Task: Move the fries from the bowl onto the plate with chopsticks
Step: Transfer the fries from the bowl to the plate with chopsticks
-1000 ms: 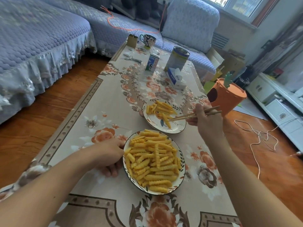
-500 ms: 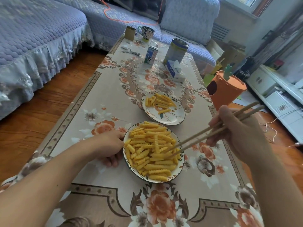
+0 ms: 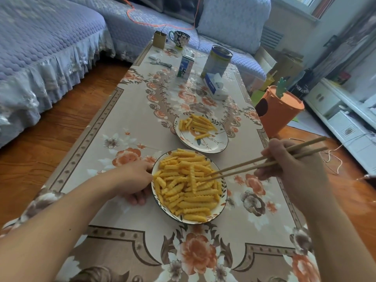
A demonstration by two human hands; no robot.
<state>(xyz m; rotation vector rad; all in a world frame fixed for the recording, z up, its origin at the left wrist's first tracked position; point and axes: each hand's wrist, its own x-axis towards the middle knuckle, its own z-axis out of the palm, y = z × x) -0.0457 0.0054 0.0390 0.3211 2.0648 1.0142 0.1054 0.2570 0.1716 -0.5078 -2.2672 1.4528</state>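
A patterned bowl point(image 3: 223, 202) heaped with yellow crinkle-cut fries point(image 3: 187, 186) sits near me on the flowered tablecloth. Just beyond it stands a shallow plate point(image 3: 220, 144) with a smaller pile of fries point(image 3: 196, 125). My right hand point(image 3: 293, 167) grips a pair of wooden chopsticks point(image 3: 254, 164); their tips lie among the fries at the bowl's right side. My left hand point(image 3: 134, 180) rests against the bowl's left rim, fingers curled under its edge.
Farther up the table point(image 3: 97, 159) stand a milk carton point(image 3: 185, 67), a tall tin point(image 3: 216, 61), a tissue box point(image 3: 215, 86), a mug point(image 3: 180, 38) and a small brown box point(image 3: 159, 39). An orange carrot-shaped bin point(image 3: 278, 110) sits off the table's right edge. A sofa lies left.
My right hand came back from the plate to the bowl's right side, and the chopstick tips have lowered into the bowl's fries. My left hand stayed at the bowl's rim.
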